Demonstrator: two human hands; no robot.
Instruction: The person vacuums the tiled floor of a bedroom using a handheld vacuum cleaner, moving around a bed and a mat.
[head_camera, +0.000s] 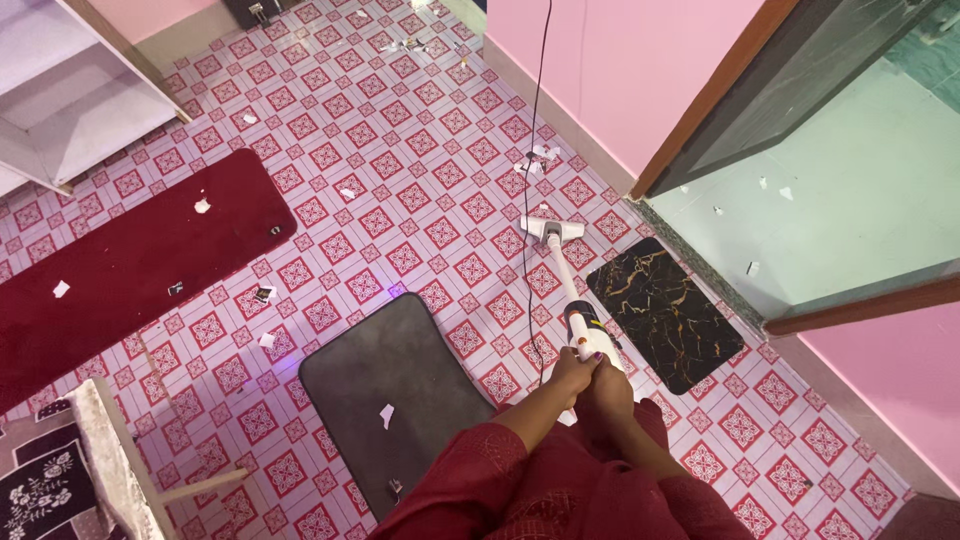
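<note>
A white stick vacuum cleaner (566, 280) slants across the red-and-white patterned tile floor. Its flat head (551, 229) rests near the pink wall by the doorway. Both my hands grip its handle together: my left hand (572, 372) sits on the left side and my right hand (606, 374) beside it on the right, fingers closed. My arms are in dark red sleeves. A thin black cord (540, 110) runs from the vacuum up along the wall. Bits of white paper (535, 160) lie just beyond the vacuum head.
A grey mat (400, 385) with a paper scrap lies left of my hands. A black marbled mat (665, 312) sits at the doorway to a green-floored room (850, 170). A dark red rug (130, 260) and white shelf (60, 90) are at left. Paper scraps are scattered about.
</note>
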